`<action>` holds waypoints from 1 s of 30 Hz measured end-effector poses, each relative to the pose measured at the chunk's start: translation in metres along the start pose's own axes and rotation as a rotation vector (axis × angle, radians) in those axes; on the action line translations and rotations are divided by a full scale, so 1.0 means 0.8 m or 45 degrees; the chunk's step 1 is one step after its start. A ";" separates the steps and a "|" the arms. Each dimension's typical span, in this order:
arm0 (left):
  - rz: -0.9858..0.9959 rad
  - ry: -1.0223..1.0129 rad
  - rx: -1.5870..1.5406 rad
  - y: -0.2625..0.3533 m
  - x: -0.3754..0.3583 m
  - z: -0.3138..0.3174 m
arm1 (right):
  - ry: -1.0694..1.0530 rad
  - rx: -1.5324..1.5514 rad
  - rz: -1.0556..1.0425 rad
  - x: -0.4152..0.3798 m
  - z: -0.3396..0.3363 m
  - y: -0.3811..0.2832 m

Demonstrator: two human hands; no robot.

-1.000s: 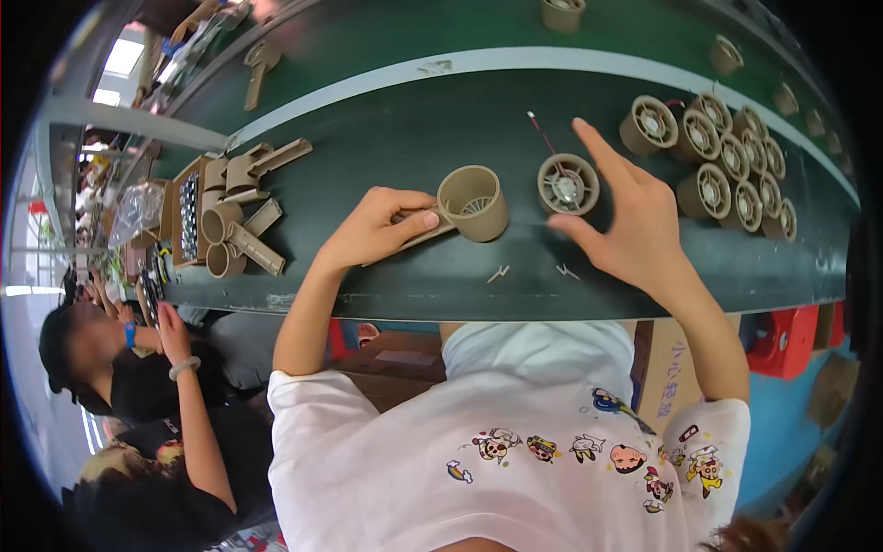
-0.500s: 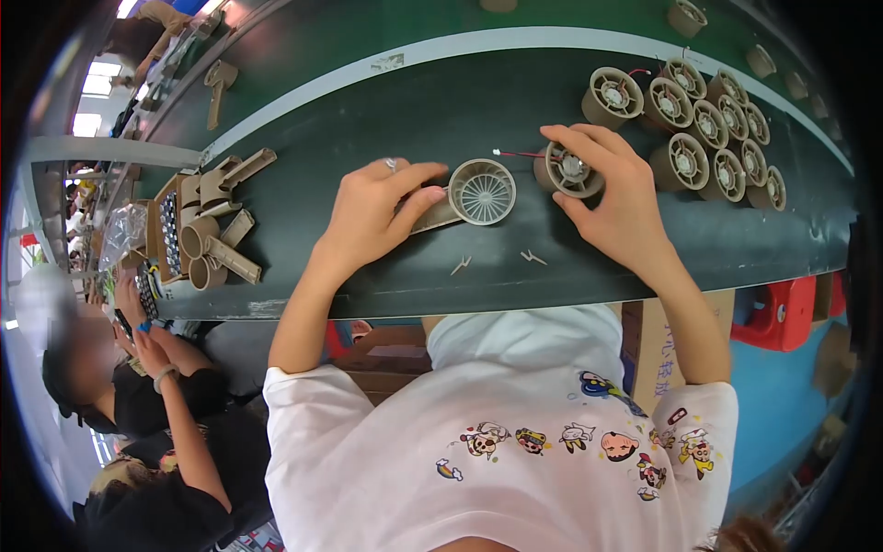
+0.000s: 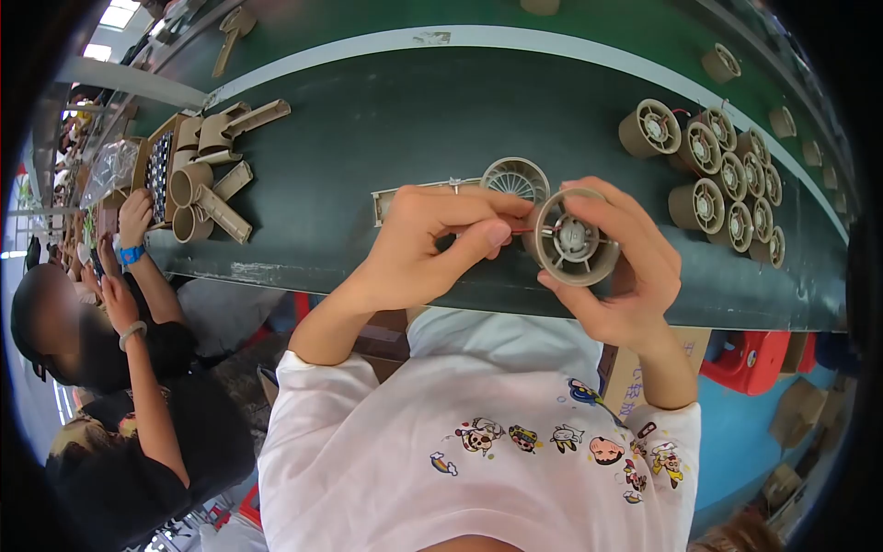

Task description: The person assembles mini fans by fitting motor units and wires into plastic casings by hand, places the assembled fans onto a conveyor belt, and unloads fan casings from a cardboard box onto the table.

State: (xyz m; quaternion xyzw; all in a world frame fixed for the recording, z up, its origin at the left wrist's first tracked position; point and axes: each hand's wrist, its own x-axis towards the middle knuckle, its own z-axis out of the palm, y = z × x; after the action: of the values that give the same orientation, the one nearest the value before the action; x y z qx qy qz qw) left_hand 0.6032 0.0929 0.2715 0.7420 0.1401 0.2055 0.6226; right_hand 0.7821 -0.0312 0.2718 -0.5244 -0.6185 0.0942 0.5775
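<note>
My right hand (image 3: 628, 262) grips a tan round housing (image 3: 577, 239) with a spoked motor inside, its open face turned up toward the camera. Red wires (image 3: 521, 231) run out of its left side, and my left hand (image 3: 441, 241) pinches them between thumb and fingers. Behind my hands a tan part with a round grille (image 3: 516, 180) lies on the dark green work surface (image 3: 368, 101). Its long handle (image 3: 391, 204) extends left, partly hidden by my left hand.
Several motor housings (image 3: 696, 204) stand in a group at the right. At the left are tan handled shells (image 3: 216, 135) beside a box of small parts (image 3: 158, 175). A co-worker (image 3: 138, 368) sits at the left. Further housings (image 3: 721, 63) stand beyond the white strip.
My right hand has brought the motor housing nearer the table's front edge. My left hand has let go of the handled part and taken hold of the wires. The camera view has shifted.
</note>
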 end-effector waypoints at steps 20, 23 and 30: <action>-0.280 0.200 -0.928 -0.010 -0.022 0.005 | -0.137 -0.057 -0.223 0.017 0.006 0.010; -0.299 0.178 -0.935 -0.013 -0.019 0.007 | -0.128 -0.415 -0.318 0.014 0.008 0.000; 0.598 0.648 1.098 -0.027 -0.007 0.013 | -0.334 -0.713 -0.528 0.028 0.007 0.005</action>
State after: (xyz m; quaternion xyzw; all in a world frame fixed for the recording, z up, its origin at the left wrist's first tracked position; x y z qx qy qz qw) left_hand 0.6041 0.0856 0.2484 0.8679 0.1883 0.4358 0.1463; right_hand 0.7842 -0.0101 0.2808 -0.5093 -0.7820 -0.1313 0.3344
